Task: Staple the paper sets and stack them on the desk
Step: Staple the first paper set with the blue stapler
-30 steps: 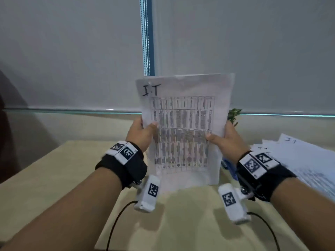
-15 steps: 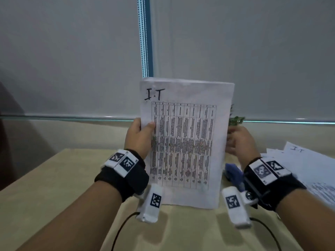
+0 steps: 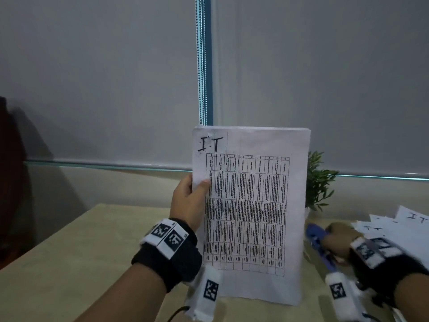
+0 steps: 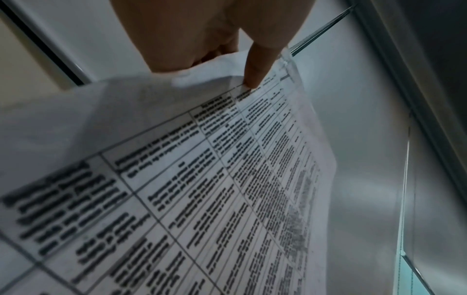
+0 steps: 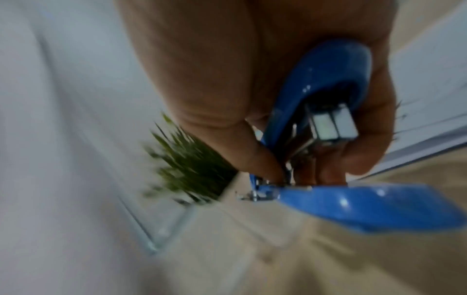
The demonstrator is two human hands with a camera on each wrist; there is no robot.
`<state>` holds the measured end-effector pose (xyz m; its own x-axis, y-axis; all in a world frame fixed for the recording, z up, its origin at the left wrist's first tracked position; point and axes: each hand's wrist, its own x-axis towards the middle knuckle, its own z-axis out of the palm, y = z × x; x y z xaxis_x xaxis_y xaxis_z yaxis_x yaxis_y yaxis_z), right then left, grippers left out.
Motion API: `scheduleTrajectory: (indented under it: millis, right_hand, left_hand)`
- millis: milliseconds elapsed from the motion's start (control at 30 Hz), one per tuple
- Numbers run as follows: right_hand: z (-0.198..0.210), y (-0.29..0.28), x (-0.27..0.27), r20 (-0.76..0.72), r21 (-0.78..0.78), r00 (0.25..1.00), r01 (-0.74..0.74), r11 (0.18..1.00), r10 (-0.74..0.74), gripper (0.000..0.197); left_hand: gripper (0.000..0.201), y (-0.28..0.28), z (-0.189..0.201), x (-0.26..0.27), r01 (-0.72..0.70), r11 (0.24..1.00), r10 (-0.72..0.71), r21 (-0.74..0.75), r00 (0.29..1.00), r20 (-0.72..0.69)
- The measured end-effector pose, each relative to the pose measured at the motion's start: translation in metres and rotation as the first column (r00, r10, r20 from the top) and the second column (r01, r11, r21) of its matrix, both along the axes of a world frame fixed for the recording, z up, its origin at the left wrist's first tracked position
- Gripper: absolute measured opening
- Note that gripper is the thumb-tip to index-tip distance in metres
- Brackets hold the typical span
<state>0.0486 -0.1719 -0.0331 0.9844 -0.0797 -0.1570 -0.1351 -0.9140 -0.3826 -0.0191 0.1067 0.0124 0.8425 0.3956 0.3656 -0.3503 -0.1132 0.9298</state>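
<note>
A paper set [image 3: 250,212] with a printed table and "I.T" handwritten at its top left stands upright on the desk [image 3: 69,263]. My left hand [image 3: 189,203] pinches its left edge, thumb on the front; in the left wrist view the thumb [image 4: 255,65] presses the printed sheet [image 4: 202,179]. To the right, low over the desk, my right hand [image 3: 336,240] grips a blue stapler [image 3: 318,240]. In the blurred right wrist view my fingers [image 5: 366,139] curl round the stapler [image 5: 328,79], whose two blue halves gape apart.
A loose pile of more "I.T" papers [image 3: 399,231] lies at the right edge of the desk. A small green plant [image 3: 319,182] stands behind the held set, by the wall. Grey roller blinds [image 3: 104,77] fill the background. Bare desk lies to the left.
My right hand let go of the paper's right edge, dropped to the desk and took hold of the blue stapler. My left hand keeps the set upright alone.
</note>
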Motion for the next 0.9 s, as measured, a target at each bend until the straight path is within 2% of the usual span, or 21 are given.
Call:
scheduleTrajectory:
  millis: [33,67,100,167,233,267,300,333,400,467,500,567,700,767,900]
  right_hand:
    - [0.006,-0.007,-0.003,0.024,0.22,0.999,0.024,0.975,-0.031,0.01]
    - [0.021,-0.013,-0.014,0.042,0.364,0.999,0.002,0.931,-0.019,0.005]
    - [0.034,-0.018,-0.027,0.142,0.48,0.99,-0.057,0.875,-0.013,0.006]
    - [0.074,-0.021,-0.055,0.347,0.677,0.934,-0.191,0.711,-0.08,0.028]
    - [0.111,-0.011,-0.082,0.553,0.737,0.826,-0.427,0.524,-0.105,0.066]
    - [0.13,-0.001,-0.091,0.638,0.731,0.757,-0.537,0.42,-0.142,0.076]
    - [0.146,0.01,-0.093,0.699,0.71,0.685,-0.633,0.308,-0.206,0.074]
    - [0.159,0.024,-0.097,0.744,0.668,0.617,-0.701,0.249,-0.258,0.062]
    - [0.179,0.054,-0.101,0.792,0.579,0.472,-0.781,0.233,-0.387,0.043]
    - [0.188,0.084,-0.102,0.799,0.504,0.38,-0.846,0.175,-0.466,0.045]
    - [0.189,0.096,-0.102,0.799,0.484,0.37,-0.863,0.142,-0.475,0.048]
    - [0.186,0.109,-0.1,0.785,0.489,0.369,-0.862,0.133,-0.497,0.057]
    - [0.175,0.118,-0.1,0.727,0.564,0.421,-0.817,0.122,-0.543,0.06]
    - [0.171,0.121,-0.101,0.708,0.576,0.403,-0.805,0.143,-0.58,0.055]
    - [0.17,0.12,-0.101,0.744,0.532,0.364,-0.83,0.167,-0.561,0.035]
  left_hand:
    - [0.012,0.0,0.0,-0.001,0.003,1.0,-0.003,0.001,1.0,0.009]
    - [0.012,0.0,0.001,-0.002,0.009,1.0,-0.009,0.001,1.0,0.022]
    - [0.013,-0.001,0.002,-0.003,0.016,1.0,-0.016,0.005,0.999,0.034]
    - [0.014,-0.005,0.006,-0.007,0.02,0.999,-0.022,0.029,0.998,0.063]
    - [0.013,-0.01,0.01,-0.009,0.005,0.998,-0.01,0.07,0.997,0.08]
    - [0.012,-0.013,0.012,-0.011,-0.006,0.995,-0.002,0.097,0.996,0.087]
    - [0.012,-0.017,0.013,-0.014,-0.015,0.993,0.004,0.12,0.996,0.093]
    - [0.013,-0.021,0.014,-0.017,-0.022,0.99,0.008,0.137,0.995,0.1]
    - [0.012,-0.03,0.014,-0.024,-0.009,0.987,-0.01,0.159,0.993,0.116]
    - [0.012,-0.037,0.014,-0.032,0.003,0.982,-0.033,0.191,0.988,0.153]
    - [0.012,-0.039,0.013,-0.036,-0.003,0.979,-0.034,0.204,0.984,0.175]
    - [0.01,-0.042,0.012,-0.042,-0.017,0.977,-0.027,0.211,0.979,0.204]
    - [0.01,-0.046,0.009,-0.048,-0.047,0.972,-0.003,0.229,0.977,0.214]
    - [0.008,-0.046,0.009,-0.048,-0.068,0.963,0.005,0.26,0.972,0.236]
    - [0.008,-0.051,0.01,-0.047,-0.105,0.94,0.008,0.325,0.958,0.288]
